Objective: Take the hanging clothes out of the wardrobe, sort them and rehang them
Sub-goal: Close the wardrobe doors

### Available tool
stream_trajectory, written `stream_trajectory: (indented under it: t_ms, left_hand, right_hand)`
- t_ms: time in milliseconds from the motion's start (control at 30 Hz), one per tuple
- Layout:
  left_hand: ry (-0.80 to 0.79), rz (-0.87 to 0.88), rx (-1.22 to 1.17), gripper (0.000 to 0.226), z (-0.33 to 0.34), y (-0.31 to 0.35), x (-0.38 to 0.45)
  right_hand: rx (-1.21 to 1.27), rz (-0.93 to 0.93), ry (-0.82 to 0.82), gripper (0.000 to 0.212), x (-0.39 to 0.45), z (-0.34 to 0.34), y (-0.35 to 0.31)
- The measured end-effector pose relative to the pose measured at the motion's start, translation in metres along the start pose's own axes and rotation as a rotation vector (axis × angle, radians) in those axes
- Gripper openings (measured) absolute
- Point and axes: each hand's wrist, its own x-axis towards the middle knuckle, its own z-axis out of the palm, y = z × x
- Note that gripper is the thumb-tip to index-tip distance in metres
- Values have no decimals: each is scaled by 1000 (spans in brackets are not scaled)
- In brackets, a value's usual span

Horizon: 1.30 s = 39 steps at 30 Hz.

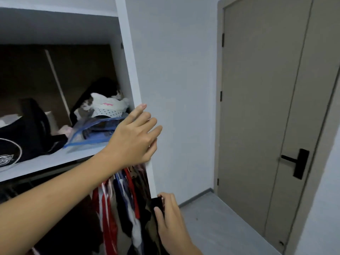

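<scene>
Several hanging clothes (121, 205) in red, white, blue and dark colours are packed together under the shelf of the white wardrobe (132, 74). My left hand (134, 135) is stretched out in front of the wardrobe's right side panel, fingers straight and spread, holding nothing. Low down, my right hand (169, 218) pinches a black garment (157, 205) at the right end of the hanging row, beside the panel's edge. The rail and the hangers are mostly hidden behind my left forearm.
The wardrobe shelf (55, 161) holds a black bag (27, 137), a blue-edged plastic pouch (92, 133) and a pile of folded white and dark items (104, 103). A closed grey-beige door (266, 107) with a black handle (298, 162) stands to the right, over grey floor (220, 227).
</scene>
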Motion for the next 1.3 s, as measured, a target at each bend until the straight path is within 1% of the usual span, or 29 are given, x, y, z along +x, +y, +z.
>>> stream_trajectory:
  t_ms: [67, 167, 200, 300, 367, 467, 600, 667, 800, 1033, 1200, 1300]
  left_hand:
    - [-42, -24, 22, 31, -7, -18, -26]
    - [-164, -79, 84, 40, -16, -45, -67]
    - [-204, -101, 111, 44, -18, -54, -81]
    - [-317, -169, 199, 57, -20, -84, -119]
    - [-384, -221, 240, 65, -17, -102, -141]
    - [-429, -284, 284, 70, -1, -127, -170]
    - [-409, -303, 294, 70, 31, -161, -198]
    - [-384, -292, 279, 70, 49, -179, -212]
    - [-323, -263, 255, 72, 86, -215, -235]
    - [-228, -223, 173, 69, 141, -261, -257]
    - [-198, -212, 139, 70, 164, -277, -264]
    - [-192, -211, 114, 70, 174, -282, -267]
  right_hand:
    - [15, -39, -27, 15, 1, 24, -11]
    - [68, -89, -99, 32, 7, 60, -32]
    - [74, -95, -138, 30, 12, 71, -39]
    - [79, -94, -293, 15, 34, 106, -57]
    - [81, -105, -396, 18, 54, 127, -68]
    - [43, -125, -457, 24, 86, 159, -87]
    - [-94, -164, -430, 26, 121, 209, -97]
    - [-217, -177, -408, 27, 136, 231, -99]
    - [-332, -171, -341, 26, 166, 265, -106]
    - [-386, -131, -274, 25, 208, 307, -112]
    - [-380, -98, -209, 24, 222, 328, -110]
    - [-382, -89, -198, 23, 229, 335, -108]
